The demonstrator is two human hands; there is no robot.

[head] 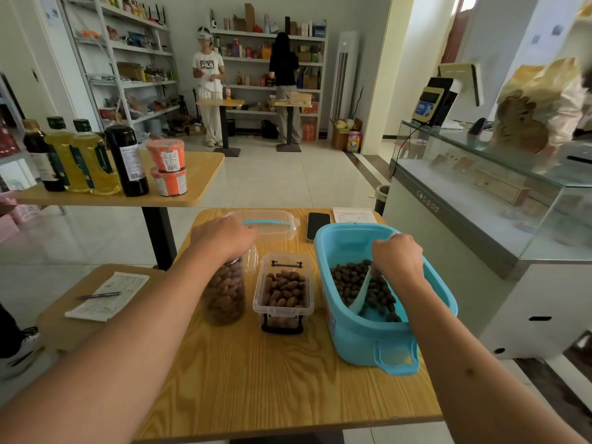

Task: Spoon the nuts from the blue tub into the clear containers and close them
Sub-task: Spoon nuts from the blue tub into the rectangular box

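A blue tub (358,334) with dark nuts (347,278) stands on the right of the wooden table (256,379). My right hand (397,259) grips a pale scoop (363,293) whose blade dips into the nuts inside the tub. A tall clear jar (224,293) full of nuts stands at the left; my left hand (222,237) lies over its top, with its clear lid (251,259) hinged open beside it. Between jar and tub sits a small clear box (283,294), open and partly filled with nuts.
A clear lid with a blue handle (269,224), a phone (317,225) and a paper sheet (354,216) lie at the table's far edge. A side table at left holds paper and a pen (99,295). Bottles and cups (96,158) stand on another table. A glass counter (480,193) runs along the right.
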